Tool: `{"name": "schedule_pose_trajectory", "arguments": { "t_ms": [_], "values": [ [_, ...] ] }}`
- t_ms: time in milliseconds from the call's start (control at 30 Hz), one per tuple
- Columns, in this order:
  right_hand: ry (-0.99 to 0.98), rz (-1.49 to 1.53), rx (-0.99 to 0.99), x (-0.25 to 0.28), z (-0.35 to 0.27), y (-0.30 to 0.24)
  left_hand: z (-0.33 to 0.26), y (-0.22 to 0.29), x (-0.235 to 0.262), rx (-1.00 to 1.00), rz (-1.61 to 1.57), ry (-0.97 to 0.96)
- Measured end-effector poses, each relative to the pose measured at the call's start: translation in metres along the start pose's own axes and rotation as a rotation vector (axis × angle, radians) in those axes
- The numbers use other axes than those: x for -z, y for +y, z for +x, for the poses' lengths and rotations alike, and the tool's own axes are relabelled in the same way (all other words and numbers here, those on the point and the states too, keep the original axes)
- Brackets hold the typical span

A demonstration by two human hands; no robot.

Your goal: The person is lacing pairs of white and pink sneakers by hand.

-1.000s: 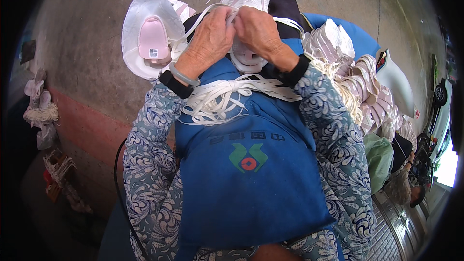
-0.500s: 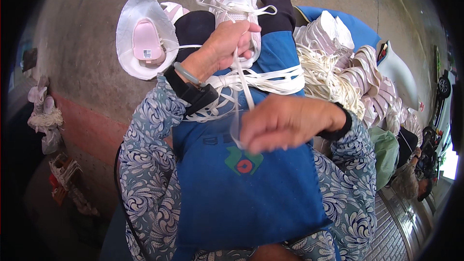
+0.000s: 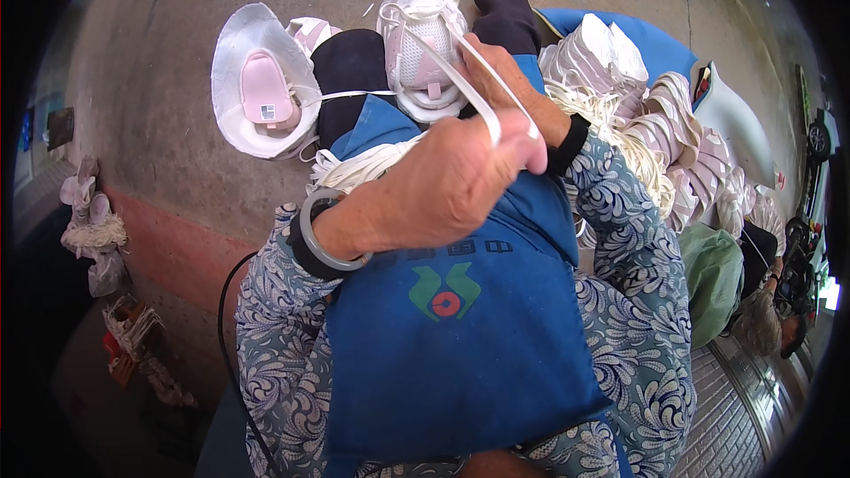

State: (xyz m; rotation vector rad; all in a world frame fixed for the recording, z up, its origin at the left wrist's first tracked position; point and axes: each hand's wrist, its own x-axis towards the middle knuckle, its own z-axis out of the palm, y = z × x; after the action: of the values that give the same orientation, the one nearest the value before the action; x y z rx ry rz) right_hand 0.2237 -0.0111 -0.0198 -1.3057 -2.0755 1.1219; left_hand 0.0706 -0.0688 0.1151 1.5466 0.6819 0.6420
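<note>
Head view: your blue apron (image 3: 460, 381) covers your lap, with a green-and-red emblem (image 3: 444, 292) on it. To your right lies a long pile of pink-and-white shoe uppers (image 3: 699, 168). Beyond your left knee sits a white, flared shell (image 3: 232, 80) with a pink pad (image 3: 266, 84) inside. The pink-and-white shoe (image 3: 425, 44) is in front of you, between your knees, toe pointing away. Your left hand (image 3: 452, 177) crosses above the apron, closed on a white lace (image 3: 474, 97) whose two strands stretch taut from the shoe. Your right hand (image 3: 500, 75) is just beside the shoe's right edge, partly behind the left; you cannot tell from here whether it grips anything. A bundle of white laces (image 3: 359, 166) lies across your lap, partly hidden by your left forearm. A grey bracelet (image 3: 312, 235) circles your left wrist.
</note>
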Motion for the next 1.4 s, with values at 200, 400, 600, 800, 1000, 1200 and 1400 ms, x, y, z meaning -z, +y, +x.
{"name": "schedule_pose_trajectory", "arguments": {
  "t_ms": [200,400,600,800,1000,1200,1400],
  "values": [
    [-0.396,0.258,-0.576,0.035,0.003,-0.03,-0.018,-0.011,-0.026,-0.155,0.131,-0.209],
    [-0.267,1.218,-0.691,0.017,-0.007,-0.063,-0.015,-0.033,-0.051,-0.051,0.153,-0.202],
    [-0.3,1.201,-0.649,0.025,-0.014,-0.039,-0.004,-0.062,0.047,-0.217,0.77,-0.056],
    [-0.335,1.086,-0.624,0.016,-0.006,-0.058,0.028,-0.122,0.089,0.188,0.855,0.606],
    [-0.35,1.087,-0.621,0.019,-0.006,-0.051,0.033,-0.13,0.097,0.285,0.79,0.48],
    [-0.373,1.238,-0.569,0.032,-0.013,-0.04,0.025,-0.119,0.106,0.52,-0.182,0.28],
    [-0.531,1.145,-0.53,0.054,-0.021,-0.036,0.023,-0.126,0.092,0.434,0.009,0.346]
  ]
}}
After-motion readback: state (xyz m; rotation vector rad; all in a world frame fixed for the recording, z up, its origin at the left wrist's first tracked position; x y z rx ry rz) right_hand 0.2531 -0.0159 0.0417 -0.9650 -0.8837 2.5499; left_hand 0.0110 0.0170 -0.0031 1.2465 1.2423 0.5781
